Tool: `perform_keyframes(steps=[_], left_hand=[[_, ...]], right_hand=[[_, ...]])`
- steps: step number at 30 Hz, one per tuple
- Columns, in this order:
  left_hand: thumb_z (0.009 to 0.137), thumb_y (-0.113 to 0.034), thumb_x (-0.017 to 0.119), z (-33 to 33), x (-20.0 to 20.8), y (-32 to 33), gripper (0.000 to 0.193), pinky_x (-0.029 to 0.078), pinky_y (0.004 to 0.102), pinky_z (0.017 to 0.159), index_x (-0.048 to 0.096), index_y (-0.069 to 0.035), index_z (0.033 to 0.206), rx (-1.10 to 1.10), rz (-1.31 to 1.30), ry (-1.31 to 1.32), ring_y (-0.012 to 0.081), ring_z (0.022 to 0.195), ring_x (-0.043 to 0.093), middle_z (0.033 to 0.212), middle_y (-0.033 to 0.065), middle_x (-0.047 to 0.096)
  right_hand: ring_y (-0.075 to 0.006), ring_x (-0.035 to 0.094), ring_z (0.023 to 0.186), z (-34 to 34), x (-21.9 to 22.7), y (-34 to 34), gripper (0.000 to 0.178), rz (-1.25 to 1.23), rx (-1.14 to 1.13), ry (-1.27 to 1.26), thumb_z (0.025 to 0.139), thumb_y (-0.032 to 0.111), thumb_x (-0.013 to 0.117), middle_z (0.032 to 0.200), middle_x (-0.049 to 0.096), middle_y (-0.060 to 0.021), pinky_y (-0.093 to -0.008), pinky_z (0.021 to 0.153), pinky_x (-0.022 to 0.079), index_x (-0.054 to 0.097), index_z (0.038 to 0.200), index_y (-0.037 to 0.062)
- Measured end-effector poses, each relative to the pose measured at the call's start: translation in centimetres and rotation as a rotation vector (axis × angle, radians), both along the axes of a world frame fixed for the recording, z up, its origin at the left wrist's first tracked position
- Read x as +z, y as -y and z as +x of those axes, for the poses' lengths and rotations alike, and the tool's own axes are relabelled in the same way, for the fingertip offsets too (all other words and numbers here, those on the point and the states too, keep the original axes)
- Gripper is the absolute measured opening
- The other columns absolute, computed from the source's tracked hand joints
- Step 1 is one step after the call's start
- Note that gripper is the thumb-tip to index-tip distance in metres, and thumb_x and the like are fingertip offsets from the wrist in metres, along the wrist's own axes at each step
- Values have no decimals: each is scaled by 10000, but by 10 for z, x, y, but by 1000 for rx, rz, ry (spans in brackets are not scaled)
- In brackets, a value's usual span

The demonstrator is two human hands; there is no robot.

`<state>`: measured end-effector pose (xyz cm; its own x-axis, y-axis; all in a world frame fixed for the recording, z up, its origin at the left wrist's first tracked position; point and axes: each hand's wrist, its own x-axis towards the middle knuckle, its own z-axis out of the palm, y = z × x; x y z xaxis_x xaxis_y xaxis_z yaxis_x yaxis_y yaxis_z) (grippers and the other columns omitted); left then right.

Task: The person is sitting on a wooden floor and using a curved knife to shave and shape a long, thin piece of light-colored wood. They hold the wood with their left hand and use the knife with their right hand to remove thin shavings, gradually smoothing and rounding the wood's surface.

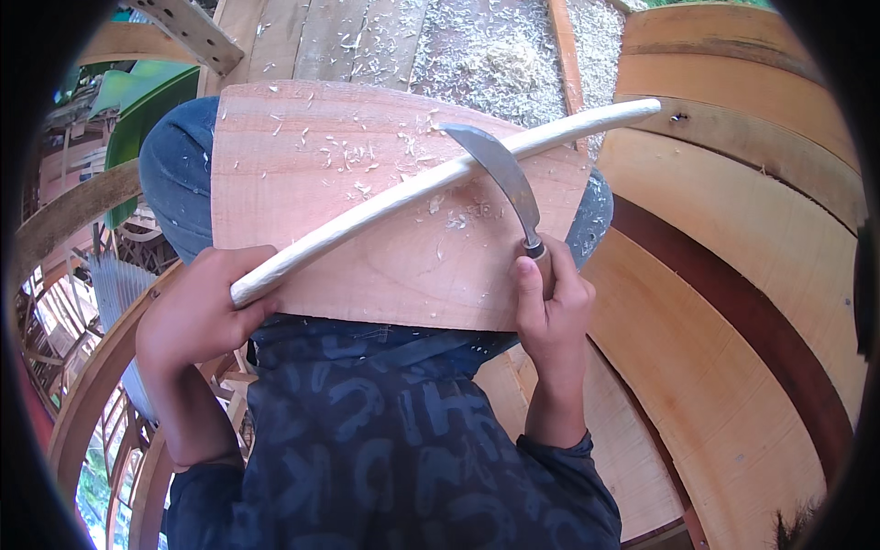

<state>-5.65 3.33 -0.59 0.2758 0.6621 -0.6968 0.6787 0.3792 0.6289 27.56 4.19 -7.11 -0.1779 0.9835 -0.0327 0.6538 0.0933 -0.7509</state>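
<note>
Pale stick [367,209]: lies in front of the person, over the wooden board [367,289] across the lap; its long axis slants from near left to far right, bowed slightly, with the far end reaching past the board's right edge.
Left hand [202,307]: closed round the stick's near end, thumb on the lower side, fingers over the top; the cut end shows just inside the grip.
Right hand [557,307]: wrapped round the handle of the curved knife [515,188], thumb laid along it, well apart from the left hand.
Knife on stick: the blade crosses over the stick beyond its middle, toward the far end, its tip on the far side and its hollow curve facing left; whether it touches or hovers just above, this top-down view cannot settle.
Nearer hand: the right is nearer that crossing, just to the near side of it; the left is at the opposite end.
Shavings [504,66]: heaped beyond the board, with loose curls scattered on it.
</note>
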Motion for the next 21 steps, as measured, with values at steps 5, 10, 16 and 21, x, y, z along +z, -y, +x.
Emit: perform_keyframes(steps=[5,10,16,21], left_hand=[[734,-59,677,3,0,-3,184,461,421,675,594,12,882,-15,-21,-13,437,765,572,759,220,600],[728,-57,681,-1,-2,-3,183,466,416,678,591,13,872,-41,-33,5,426,765,591,754,215,602],[726,-57,682,-1,-2,-4,177,468,420,673,591,14,860,-24,-44,21,428,755,588,755,213,604],[707,-76,720,-5,-7,1,223,470,377,660,595,20,865,-38,-5,31,373,681,580,726,173,606]], right_hand=[[-323,653,595,-2,5,-15,247,-138,-188,84,923,207,617,634,589,-175,-344,559,476,631,1050,-4],[-318,649,575,2,7,-18,232,-187,-277,102,931,221,606,632,592,-172,-373,535,474,639,1007,4],[-243,583,497,-6,2,-10,215,-7,-58,122,932,227,610,579,545,-137,-367,503,443,643,965,17],[-155,532,502,18,11,-36,207,-144,-439,199,928,216,611,572,535,-113,-342,499,430,620,919,9]])
